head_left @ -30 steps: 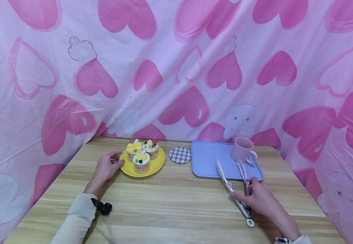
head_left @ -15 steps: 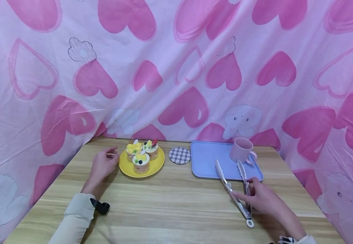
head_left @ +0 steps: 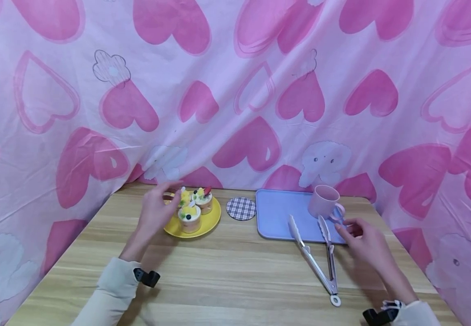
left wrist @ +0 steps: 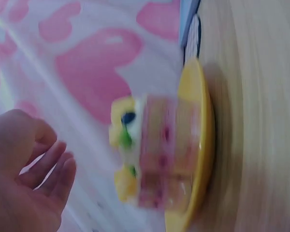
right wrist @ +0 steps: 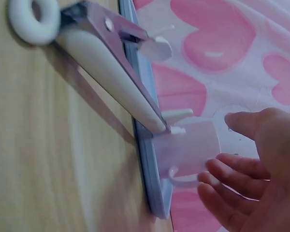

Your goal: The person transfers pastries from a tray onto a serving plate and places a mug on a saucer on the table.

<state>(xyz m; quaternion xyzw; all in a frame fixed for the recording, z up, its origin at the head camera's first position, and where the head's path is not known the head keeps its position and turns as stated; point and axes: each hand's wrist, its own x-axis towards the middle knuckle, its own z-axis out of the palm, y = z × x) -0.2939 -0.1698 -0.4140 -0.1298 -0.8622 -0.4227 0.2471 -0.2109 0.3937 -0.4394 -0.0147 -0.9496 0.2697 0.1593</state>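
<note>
My left hand point(head_left: 155, 210) hovers over the left side of the yellow plate point(head_left: 208, 226), fingers loosely bent and holding nothing. On the plate are three dessert cups topped with cream and fruit; the front dessert cup point(head_left: 189, 219) shows best. The left wrist view has my hand apart from the cups. At the right, my right hand point(head_left: 365, 242) is empty near the tray's front right corner, its fingers close to the handle of the pink mug point(right wrist: 191, 147). Spread metal tongs point(head_left: 316, 267) lie with their tips over the blue tray point(head_left: 280, 213) and their ring end on the table.
A round checked coaster point(head_left: 241, 208) lies between the plate and the tray. Behind the wooden table point(head_left: 227, 280) hangs a pink heart-patterned cloth point(head_left: 239, 90), which also covers both sides.
My right hand has let go of the tongs and moved right and up toward the mug. The left hand drew back from the plate's rim, then came rightward over the plate.
</note>
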